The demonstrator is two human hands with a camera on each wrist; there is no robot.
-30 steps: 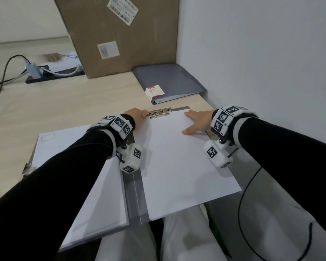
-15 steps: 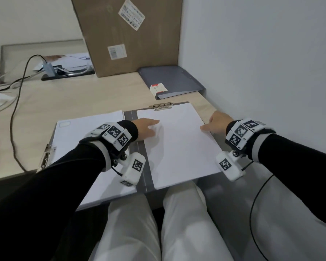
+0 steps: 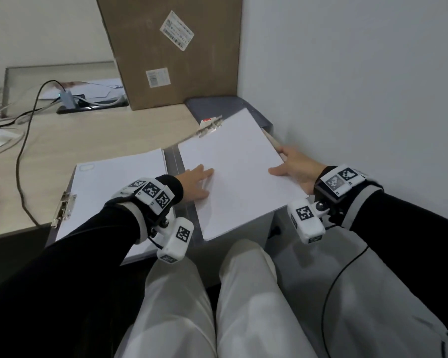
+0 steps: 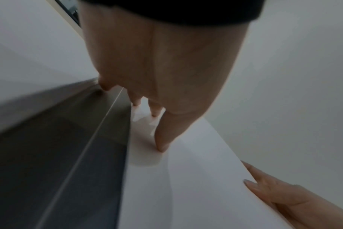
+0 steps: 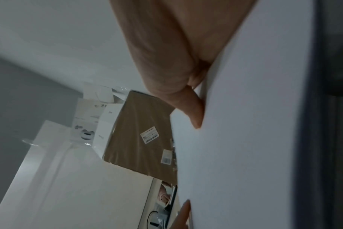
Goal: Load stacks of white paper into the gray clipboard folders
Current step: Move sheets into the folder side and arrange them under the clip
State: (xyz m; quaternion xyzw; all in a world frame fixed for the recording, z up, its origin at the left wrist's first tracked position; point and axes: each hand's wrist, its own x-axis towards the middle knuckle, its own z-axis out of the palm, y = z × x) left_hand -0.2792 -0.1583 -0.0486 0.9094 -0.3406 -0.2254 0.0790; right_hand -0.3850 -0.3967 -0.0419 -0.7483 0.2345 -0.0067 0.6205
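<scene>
Paper (image 3: 233, 174) now sits clamped; the folder's right half (image 3: 268, 136) has lifted off the worktop (image 3: 88, 140), right hand (image 3: 295, 169) pinching its edge, left hand (image 3: 197, 183) spread flat: closing begins.

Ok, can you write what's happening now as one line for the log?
left hand flat on paper stack | right hand grips folder's right side, raised | metal clip on top

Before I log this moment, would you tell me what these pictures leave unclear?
- Right hand fingers, head view: tucked under the paper edge.
- Second folder, head view: mostly covered by the raised paper.
- Box label text, head and right wrist views: too small.
- Clip, head view: blurred; its bite on the paper unclear.
</scene>
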